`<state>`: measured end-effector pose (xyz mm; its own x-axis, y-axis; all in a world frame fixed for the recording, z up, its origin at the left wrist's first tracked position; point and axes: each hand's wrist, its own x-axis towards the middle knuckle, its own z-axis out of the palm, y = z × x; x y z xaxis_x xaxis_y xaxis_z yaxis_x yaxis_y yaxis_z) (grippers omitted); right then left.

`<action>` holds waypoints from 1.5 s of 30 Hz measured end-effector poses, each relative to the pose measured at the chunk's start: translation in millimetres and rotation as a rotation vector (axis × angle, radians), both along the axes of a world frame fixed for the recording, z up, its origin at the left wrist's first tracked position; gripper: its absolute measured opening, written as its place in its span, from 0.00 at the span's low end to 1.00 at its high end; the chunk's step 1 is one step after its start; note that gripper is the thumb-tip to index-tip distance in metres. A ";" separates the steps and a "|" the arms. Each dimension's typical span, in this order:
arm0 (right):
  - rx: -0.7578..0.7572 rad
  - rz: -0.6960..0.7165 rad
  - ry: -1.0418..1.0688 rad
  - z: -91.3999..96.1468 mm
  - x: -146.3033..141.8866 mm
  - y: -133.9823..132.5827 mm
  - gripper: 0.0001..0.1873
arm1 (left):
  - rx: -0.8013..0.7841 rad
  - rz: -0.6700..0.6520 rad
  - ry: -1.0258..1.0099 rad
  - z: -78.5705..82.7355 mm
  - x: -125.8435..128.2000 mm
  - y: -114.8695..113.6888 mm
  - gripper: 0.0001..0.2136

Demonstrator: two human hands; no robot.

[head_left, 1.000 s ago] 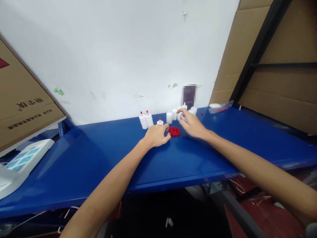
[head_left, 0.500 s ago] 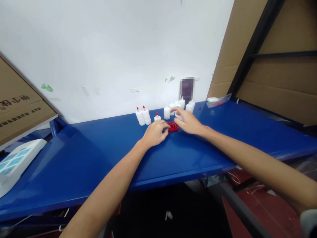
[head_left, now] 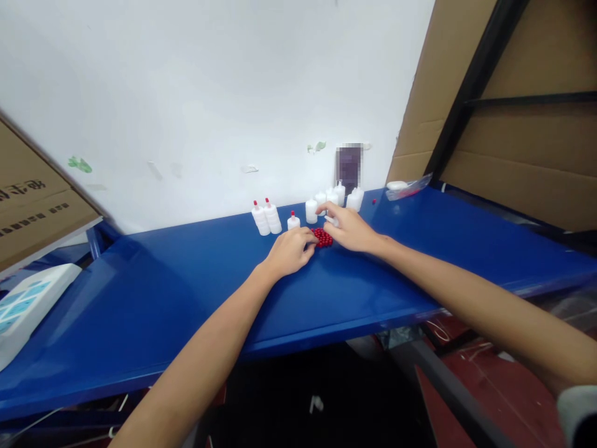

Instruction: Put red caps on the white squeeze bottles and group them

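A pile of small red caps (head_left: 323,237) lies on the blue table between my hands. My left hand (head_left: 291,250) is curled at the pile's left edge, fingertips touching it; whether a cap is pinched there is hidden. Just right of the pile, my right hand (head_left: 347,227) holds a small white nozzle (head_left: 331,220) between thumb and fingers, index finger stretched forward. Behind the left hand stands a white bottle (head_left: 293,223) with a red tip. Two more red-tipped bottles (head_left: 267,219) are further left. Several white bottles (head_left: 311,211) without red tips stand behind the right hand.
A dark pixelated panel (head_left: 349,167) leans on the white wall behind the bottles. One loose red piece (head_left: 374,201) and a clear plastic bag (head_left: 408,186) lie to the right. A white device with blue panels (head_left: 35,305) sits at the table's left end.
The whole view has shifted slightly. Both hands keep nearly the same pose beside the red caps, and the white nozzle is still in my right hand.
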<state>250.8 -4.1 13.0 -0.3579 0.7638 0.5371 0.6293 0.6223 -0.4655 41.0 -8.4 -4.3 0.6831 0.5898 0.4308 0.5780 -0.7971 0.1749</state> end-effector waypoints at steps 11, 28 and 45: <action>-0.008 0.024 -0.017 0.9 0.7 -0.1 0.18 | -0.043 -0.022 -0.018 7.7 -0.8 -6.5 0.06; -0.027 0.028 -0.045 4.5 -0.3 -3.3 0.17 | -0.044 0.019 -0.018 6.2 -4.0 -8.0 0.09; -0.029 0.028 -0.074 3.9 -1.3 -2.4 0.18 | -0.083 0.077 0.329 13.7 3.0 1.8 0.19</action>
